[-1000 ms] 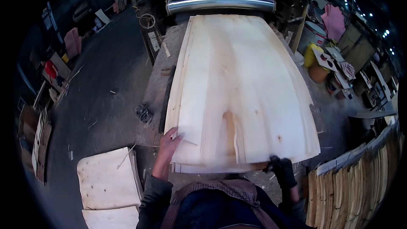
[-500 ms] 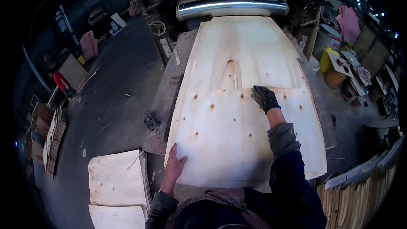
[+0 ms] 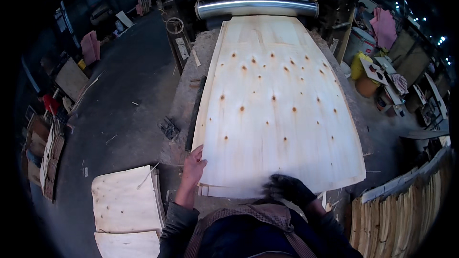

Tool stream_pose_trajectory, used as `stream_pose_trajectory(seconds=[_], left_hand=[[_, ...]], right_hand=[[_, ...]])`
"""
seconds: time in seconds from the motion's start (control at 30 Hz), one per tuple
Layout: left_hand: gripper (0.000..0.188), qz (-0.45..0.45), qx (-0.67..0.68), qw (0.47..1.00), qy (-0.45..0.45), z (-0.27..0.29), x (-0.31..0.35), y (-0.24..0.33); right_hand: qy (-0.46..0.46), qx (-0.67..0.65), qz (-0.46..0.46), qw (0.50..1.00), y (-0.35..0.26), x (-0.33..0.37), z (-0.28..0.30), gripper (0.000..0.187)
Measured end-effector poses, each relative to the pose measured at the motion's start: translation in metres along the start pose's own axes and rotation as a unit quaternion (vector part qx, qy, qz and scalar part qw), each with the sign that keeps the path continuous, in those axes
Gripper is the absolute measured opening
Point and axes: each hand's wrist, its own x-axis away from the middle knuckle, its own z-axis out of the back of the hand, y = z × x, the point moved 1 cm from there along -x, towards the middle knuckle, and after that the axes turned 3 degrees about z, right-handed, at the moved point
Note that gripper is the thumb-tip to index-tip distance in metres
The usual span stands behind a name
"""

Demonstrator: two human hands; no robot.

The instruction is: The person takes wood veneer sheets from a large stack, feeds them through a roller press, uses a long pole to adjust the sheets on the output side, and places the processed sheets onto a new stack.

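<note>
A stack of thin pale wood veneer sheets (image 3: 267, 129), dotted with brown knots, lies on the bench in front of me. My left hand (image 3: 192, 168) is bare and touches the stack's left edge near its front corner. Its fingers point forward, with the thumb held apart. My right hand (image 3: 289, 189), in a dark glove, is over the front edge of the top sheet. Motion smears its fingers, so their grip does not show. At the far end, the sheets reach up to a shiny metal roller (image 3: 258, 7).
The worn bench (image 3: 179, 95) shows left of the stack, with a dark clump (image 3: 168, 128) on it. More veneer (image 3: 125, 198) is piled at lower left. Upright wood sheets (image 3: 401, 205) stand at lower right. Buckets (image 3: 367, 86) are farther right; a person in red (image 3: 49, 102) is far left.
My right hand has drawn back from mid-stack to the front edge. A knotted sheet now covers the far area where a torn, split piece showed. My left hand stays at the left edge.
</note>
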Motion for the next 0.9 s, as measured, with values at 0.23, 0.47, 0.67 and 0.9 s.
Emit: stream_pose_trajectory(seconds=[0.23,0.47,0.67,0.9], left_hand=[[0.061,0.027,0.261,0.965,-0.017,0.012,0.014,0.105],[0.058,0.039,0.225,0.974,-0.007,0.021,0.005,0.066],[0.063,0.057,-0.102,0.99,0.079,-0.006,0.014,0.004],[0.069,0.014,-0.292,0.951,0.1,-0.04,0.037,0.003]], right_hand=[[0.1,-0.07,0.026,0.992,0.027,0.051,0.017,0.036],[0.199,-0.002,0.144,0.969,-0.01,0.035,0.027,0.03],[0.16,-0.037,0.194,0.967,-0.064,-0.024,0.034,0.026],[0.152,-0.069,0.212,0.963,-0.156,-0.143,0.049,0.03]])
